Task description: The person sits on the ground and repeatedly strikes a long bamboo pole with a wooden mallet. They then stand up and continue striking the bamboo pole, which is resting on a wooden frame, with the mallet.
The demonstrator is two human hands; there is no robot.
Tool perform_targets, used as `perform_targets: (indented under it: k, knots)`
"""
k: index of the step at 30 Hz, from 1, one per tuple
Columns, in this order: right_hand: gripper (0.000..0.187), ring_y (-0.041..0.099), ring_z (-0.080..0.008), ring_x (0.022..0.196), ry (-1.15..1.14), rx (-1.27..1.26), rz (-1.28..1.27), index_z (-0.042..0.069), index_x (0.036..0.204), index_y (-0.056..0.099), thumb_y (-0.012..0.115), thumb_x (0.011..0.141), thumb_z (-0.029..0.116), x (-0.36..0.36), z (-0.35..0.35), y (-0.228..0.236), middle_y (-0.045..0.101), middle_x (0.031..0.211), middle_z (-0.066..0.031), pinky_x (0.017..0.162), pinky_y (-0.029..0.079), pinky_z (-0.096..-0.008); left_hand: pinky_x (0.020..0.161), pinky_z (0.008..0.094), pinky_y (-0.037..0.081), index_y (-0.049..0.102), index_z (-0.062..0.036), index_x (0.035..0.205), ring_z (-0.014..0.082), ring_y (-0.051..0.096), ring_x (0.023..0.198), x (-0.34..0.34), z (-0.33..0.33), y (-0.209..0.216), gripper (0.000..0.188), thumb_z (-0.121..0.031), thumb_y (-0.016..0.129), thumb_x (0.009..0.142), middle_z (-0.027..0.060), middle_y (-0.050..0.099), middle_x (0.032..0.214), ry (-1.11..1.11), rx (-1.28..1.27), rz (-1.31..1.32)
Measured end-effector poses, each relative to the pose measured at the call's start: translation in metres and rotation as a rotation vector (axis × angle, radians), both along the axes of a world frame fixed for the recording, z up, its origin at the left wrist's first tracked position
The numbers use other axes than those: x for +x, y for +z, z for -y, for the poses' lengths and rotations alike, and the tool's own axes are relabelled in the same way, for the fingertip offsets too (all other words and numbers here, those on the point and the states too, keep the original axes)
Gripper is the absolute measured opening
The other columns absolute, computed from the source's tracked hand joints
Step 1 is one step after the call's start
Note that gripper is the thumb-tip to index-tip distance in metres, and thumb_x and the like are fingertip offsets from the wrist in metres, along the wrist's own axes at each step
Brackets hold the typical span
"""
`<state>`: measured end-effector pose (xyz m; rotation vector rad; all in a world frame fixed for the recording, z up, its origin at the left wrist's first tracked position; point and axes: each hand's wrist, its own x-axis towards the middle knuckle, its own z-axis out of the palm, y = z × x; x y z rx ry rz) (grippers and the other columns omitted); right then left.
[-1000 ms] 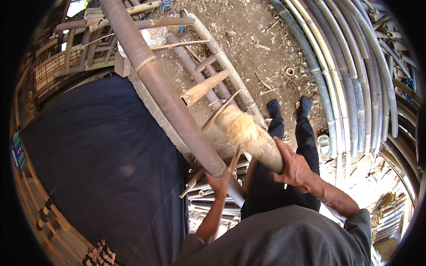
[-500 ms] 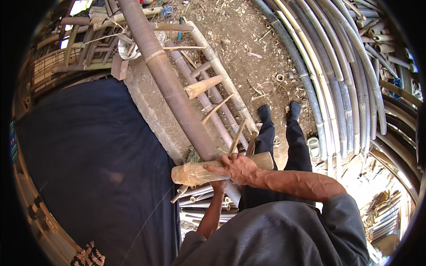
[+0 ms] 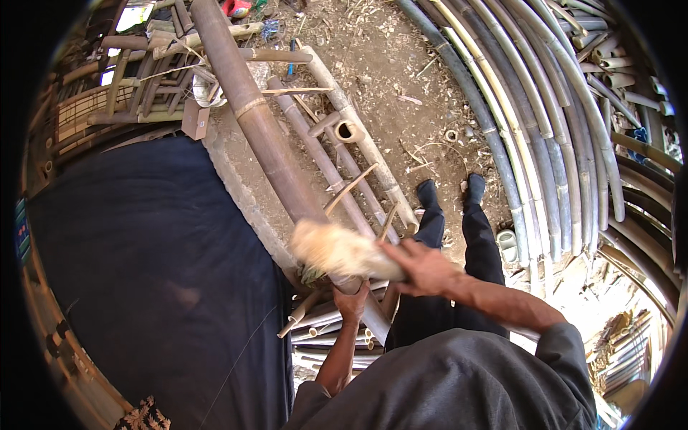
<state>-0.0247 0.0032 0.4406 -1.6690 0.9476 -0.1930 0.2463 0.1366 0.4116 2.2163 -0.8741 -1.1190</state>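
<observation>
A thick brown bamboo pole [image 3: 269,136] slants from the top left down to my hands. My left hand [image 3: 351,301] is closed around its near end, thumb and fingers wrapping it. Above that end, my right hand [image 3: 428,269] grips a short, thick wooden club [image 3: 373,259] whose pale, frayed head is smeared by motion. The club's head overlaps the pole from this viewpoint; whether they touch I cannot tell. Right of the pole, a low frame of bamboo bars [image 3: 362,140] rests on the dirt, with a short hollow bamboo piece [image 3: 349,131] on it.
Black cloth [image 3: 158,265] covers a broad surface at left. Long bamboo poles [image 3: 527,122] lie stacked along the right. Cut bamboo lengths [image 3: 333,333] lie below my left hand. Shavings litter the dirt floor [image 3: 387,64]. A small cardboard box [image 3: 195,119] stands by the cloth.
The club has swung up with my right hand, which moved right, and its head is now blurred. A pale bamboo piece on the frame has turned, now showing its hollow end.
</observation>
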Motion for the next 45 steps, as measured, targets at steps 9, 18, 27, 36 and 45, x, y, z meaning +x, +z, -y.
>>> perform_targets:
  k: [9,18,27,36,45]
  knots:
    - [0.105,0.057,-0.0378,0.124,-0.743,0.404,-0.177,0.012,0.157,0.021,0.078,0.07,0.023,-0.109,0.039,-0.074,0.046,0.144,-0.0274,0.109,0.044,-0.0404,0.096,0.0375,0.047,0.047,0.0118,0.132,0.0277,0.06,0.11,0.021,0.215,0.038,0.079,-0.037,0.081,0.08,0.0204,0.06,0.123,-0.041,0.063,-0.019]
    - [0.103,0.068,-0.0396,0.095,-0.465,0.288,-0.273,0.019,0.159,0.016,0.078,0.078,0.032,-0.052,0.102,-0.089,0.058,0.119,-0.026,0.09,0.059,-0.0446,0.094,0.0346,0.047,0.062,0.0123,0.119,0.0234,0.062,0.105,-0.011,0.219,0.027,0.065,-0.041,0.076,0.085,0.0161,0.067,0.117,-0.026,-0.043,0.242]
    - [0.107,0.065,-0.0439,0.097,-0.302,0.317,-0.18,0.018,0.159,0.011,0.076,0.076,0.036,0.024,0.119,-0.062,0.055,0.117,-0.0268,0.088,0.055,-0.0475,0.099,0.0412,0.047,0.036,0.0037,0.146,0.0325,0.062,0.106,0.044,0.266,0.016,0.079,-0.039,0.069,0.089,0.0237,0.059,0.129,0.016,-0.07,-0.251]
    - [0.111,0.062,-0.0467,0.103,-0.398,0.504,-0.099,0.017,0.159,0.006,0.075,0.075,0.038,0.033,0.09,-0.051,0.053,0.121,-0.0303,0.092,0.051,-0.0491,0.103,0.0535,0.047,0.032,-0.0005,0.149,0.0442,0.06,0.113,0.069,0.324,0.004,0.115,-0.079,0.064,0.07,0.0336,0.051,0.133,-0.066,0.183,-0.801]
    - [0.106,0.064,-0.0437,0.102,-0.276,0.402,-0.118,0.018,0.158,0.015,0.078,0.075,0.036,0.018,0.109,-0.059,0.055,0.123,-0.0287,0.088,0.054,-0.0483,0.102,0.0571,0.048,0.025,0.0019,0.15,0.0441,0.057,0.119,0.072,0.33,-0.003,0.125,-0.071,0.076,0.062,0.0311,0.043,0.143,-0.072,0.168,-0.85]
